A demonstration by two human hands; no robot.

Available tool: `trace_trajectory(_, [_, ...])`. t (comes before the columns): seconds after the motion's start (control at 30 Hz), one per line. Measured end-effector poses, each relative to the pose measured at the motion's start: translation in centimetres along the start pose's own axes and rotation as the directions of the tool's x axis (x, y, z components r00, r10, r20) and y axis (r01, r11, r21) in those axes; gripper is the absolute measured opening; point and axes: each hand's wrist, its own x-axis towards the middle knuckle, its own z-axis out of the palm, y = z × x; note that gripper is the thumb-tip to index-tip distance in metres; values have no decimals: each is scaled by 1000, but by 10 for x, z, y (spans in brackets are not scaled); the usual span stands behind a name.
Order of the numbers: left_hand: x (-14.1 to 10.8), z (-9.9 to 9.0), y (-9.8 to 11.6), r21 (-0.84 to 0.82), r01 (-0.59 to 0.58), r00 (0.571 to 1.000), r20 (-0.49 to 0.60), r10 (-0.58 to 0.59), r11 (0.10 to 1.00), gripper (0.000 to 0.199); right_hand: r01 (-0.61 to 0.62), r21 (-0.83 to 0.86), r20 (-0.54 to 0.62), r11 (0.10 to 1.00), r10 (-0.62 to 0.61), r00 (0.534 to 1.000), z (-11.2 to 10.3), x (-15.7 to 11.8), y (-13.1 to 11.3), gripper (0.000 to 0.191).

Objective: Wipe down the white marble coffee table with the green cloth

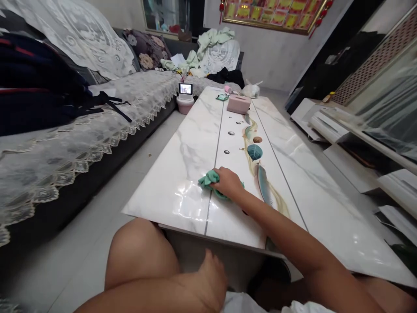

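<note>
My right hand [229, 182] is closed on a green cloth [209, 179], which is bunched up and pressed on the white marble-patterned table [169, 182] near its front edge. Folds of the cloth stick out to the left of the fingers and below the palm. My left hand [213, 276] is low over my lap, in front of the table edge and apart from the cloth. Its fingers are blurred and partly hidden, and nothing shows in it.
A pink box [239, 104] stands at the table's far end, near a plastic bag [251, 90] and a small green packet [222, 97]. To the left runs a lace-covered sofa [143, 89] with a dark backpack [35, 87]. A lit screen [185, 89] rests on a pink bucket [185, 105].
</note>
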Motion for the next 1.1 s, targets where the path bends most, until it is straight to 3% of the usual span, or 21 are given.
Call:
trace_trajectory(0.13, [3, 4, 2, -43, -19, 995, 100, 23, 999, 35, -6, 46, 15, 999, 6, 1000, 4, 54, -10, 34])
trace_trajectory(0.3, [-1, 0, -5, -80, 15, 988, 155, -2, 997, 32, 15, 35, -128, 999, -10, 992, 15, 116, -25, 40])
trace_trajectory(0.4, [-4, -10, -11, -99, 36, 981, 194, -16, 994, 36, -89, 64, -176, 994, 99, 979, 14, 145, -9, 41])
trace_trajectory(0.53, [-7, -26, -16, -106, 49, 965, 261, -20, 993, 40, -267, 73, -188, 961, 276, 943, 7, 166, 30, 40])
trace_trajectory(0.7, [-5, -29, -14, -87, 37, 946, 324, -7, 995, 40, -347, 76, -185, 935, 355, 916, 2, 152, 65, 40])
trace_trajectory(0.87, [1, -21, -10, -22, 33, 948, 318, -24, 999, 47, -338, 27, -176, 941, 337, 925, 4, 108, 75, 37])
trace_trajectory(1.0, [8, -6, -8, -5, 58, 964, 260, -54, 998, 51, -332, -20, -163, 943, 325, 932, 2, 62, 78, 39])
trace_trajectory(1.1, [14, 12, -7, -43, 73, 989, 128, -67, 996, 51, -320, -67, -150, 945, 308, 940, 1, 27, 77, 38])
